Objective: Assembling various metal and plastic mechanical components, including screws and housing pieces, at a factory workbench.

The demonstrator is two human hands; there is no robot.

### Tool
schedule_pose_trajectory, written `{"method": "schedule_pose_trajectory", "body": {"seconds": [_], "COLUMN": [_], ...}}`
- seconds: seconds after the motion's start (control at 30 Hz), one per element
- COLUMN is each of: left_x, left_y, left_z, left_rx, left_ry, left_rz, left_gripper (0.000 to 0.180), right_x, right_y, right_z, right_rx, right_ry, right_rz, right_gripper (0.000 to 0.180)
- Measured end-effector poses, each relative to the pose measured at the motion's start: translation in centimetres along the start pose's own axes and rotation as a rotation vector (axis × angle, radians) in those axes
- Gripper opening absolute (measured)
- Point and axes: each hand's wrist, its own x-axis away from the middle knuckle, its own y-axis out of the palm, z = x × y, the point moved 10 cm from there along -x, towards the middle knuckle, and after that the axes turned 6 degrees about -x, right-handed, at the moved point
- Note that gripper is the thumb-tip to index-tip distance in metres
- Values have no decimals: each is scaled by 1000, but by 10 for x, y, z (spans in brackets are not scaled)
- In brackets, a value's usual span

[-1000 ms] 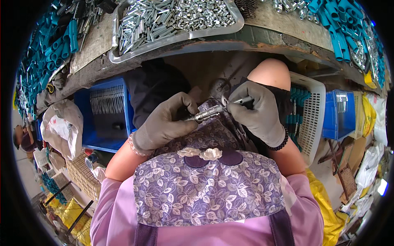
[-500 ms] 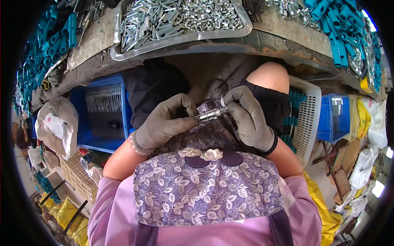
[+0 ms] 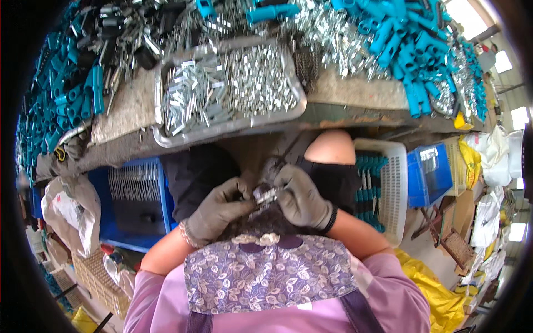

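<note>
Over my lap I hold a small silvery metal part [image 3: 265, 197] between both gloved hands; it is blurred, and its exact kind does not show. My left hand [image 3: 218, 211] pinches its left end with thumb and fingers. At the other end, the fingers of my right hand [image 3: 302, 200] are closed on the same part. Beyond my knees, a grey tray [image 3: 162, 133] on the bench carries short metal rods [image 3: 194, 91] on its left side and small metal pieces [image 3: 264, 77] on its right.
Teal tubular handles [image 3: 397, 41] and shiny metal parts [image 3: 327, 39] heap on the bench. Below its edge, a blue bin [image 3: 133, 240] with metal pieces stands left, and a white basket [image 3: 395, 194] with teal-handled items stands right. Farther right sits another blue bin [image 3: 430, 175].
The view has tilted up, bringing more of the bench into sight. Both hands still hold the metal part and appear lower and a little farther left in the picture.
</note>
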Motion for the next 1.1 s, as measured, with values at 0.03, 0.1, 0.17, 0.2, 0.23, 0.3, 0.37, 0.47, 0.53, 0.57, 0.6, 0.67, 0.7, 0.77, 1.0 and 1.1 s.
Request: {"method": "schedule_pose_trajectory", "body": {"seconds": [0.03, 0.1, 0.17, 0.2, 0.23, 0.3, 0.37, 0.47, 0.53, 0.57, 0.6, 0.67, 0.7, 0.77, 1.0, 1.1], "left_x": [0, 2, 6, 7, 10, 18, 24, 36, 44, 46, 48, 55, 58, 62, 55, 49], "left_y": [1, 2, -5, -11, -15, -27, -36, -33, -33, -34, -36, -47, -52, -58, -81, -76], "left_z": [-4, -4, -2, 0, 6, 11, 3, 6, 8, 12, 17, 12, 12, 7, 5, 4], "left_rx": [16, -8, -6, -53, -52, -57, -35, -66, -95, -89, -86, -51, -38, 31, 121, 137], "left_ry": [7, -11, -21, -14, 7, 28, 50, 69, 76, 103, 127, 176, 227, 189, 82, 14], "left_rz": [-12, -40, -5, 12, 22, 90, 100, 96, 108, 101, 91, 100, 87, 63, 139, 107], "left_gripper": [13, 14, 13, 13, 13, 13, 13, 13, 14, 13, 13, 13, 13, 16, 11, 11], "right_x": [4, 5, -5, -14, -29, -86, -153, -259, -295, -302, -300, -304, -296, -275, -122, -61], "right_y": [5, 8, 2, -6, -23, -67, -97, -128, -141, -142, -154, -138, -137, -147, -96, -62], "right_z": [3, 6, 10, 6, 2, -16, -22, 29, 101, 113, 126, 124, 101, 69, -44, -13], "right_rx": [-5, 35, 43, 96, 183, 314, 326, 891, 1227, 1151, 1148, 1063, 998, 804, 233, -105], "right_ry": [19, 58, 152, 146, 102, 57, -62, -216, 249, 203, 213, 224, 55, -111, 137, 406], "right_rz": [14, 44, 34, 23, 83, 206, 310, 156, -127, -124, -127, -222, -138, 26, -72, -50], "right_gripper": [13, 18, 18, 17, 16, 10, 7, 16, 32, 32, 32, 36, 33, 35, 24, 19]}}
